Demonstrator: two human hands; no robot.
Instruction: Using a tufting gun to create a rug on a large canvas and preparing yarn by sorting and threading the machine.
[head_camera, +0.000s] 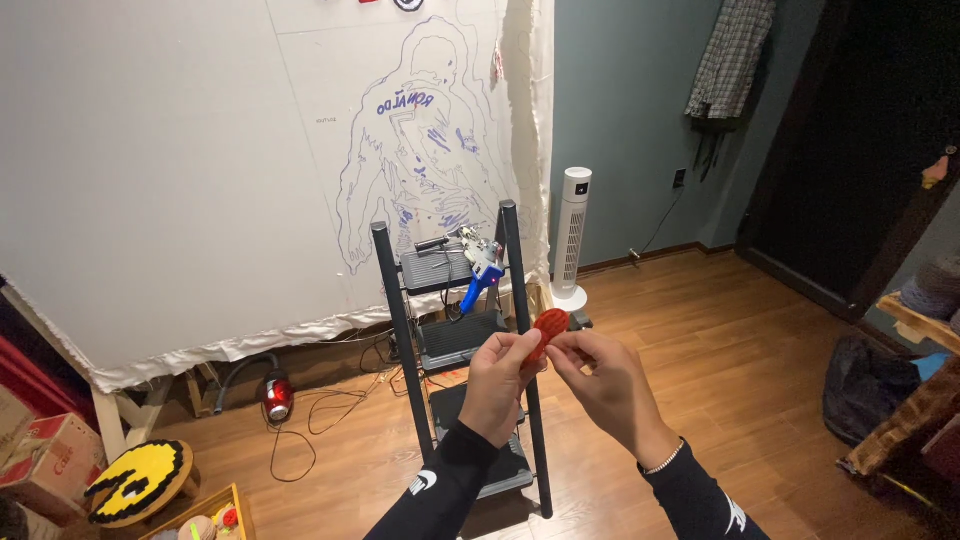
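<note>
Presently, head view, one entry per item.

Left hand (497, 382): raised at mid-frame, black sleeve at the wrist, fingers (520, 352) pinched on the lower edge of a small ball of red-orange yarn (549, 327).

Right hand (603, 380): just beside the left, thin bracelet at the wrist, black sleeve below; fingers (562, 352) drawn narrow and touching the yarn's underside. Whether they grip a loose strand or the ball itself cannot be told.

Yarn: held in the air between both hands, in front of the right post of a dark metal shelf cart (462, 340).

Cart: three tiers, two upright posts, standing on the wooden floor (720, 360). A tufting gun (480, 262) with a blue handle lies tilted on the top tier.

Stretched white cloth (200, 180): fills the wall behind the cart, bearing a blue outline drawing of a figure.

White tower fan (572, 235): right of the cloth, against the grey-green wall.

Small red canister vacuum (277, 396): on the floor under the cloth, among loose black cables.

Round yellow-and-black rug piece (138, 482): low left, on a stool.

Checked shirt (730, 55): hanging, upper right.

Dark bag (865, 385): on the floor, far right.
</note>
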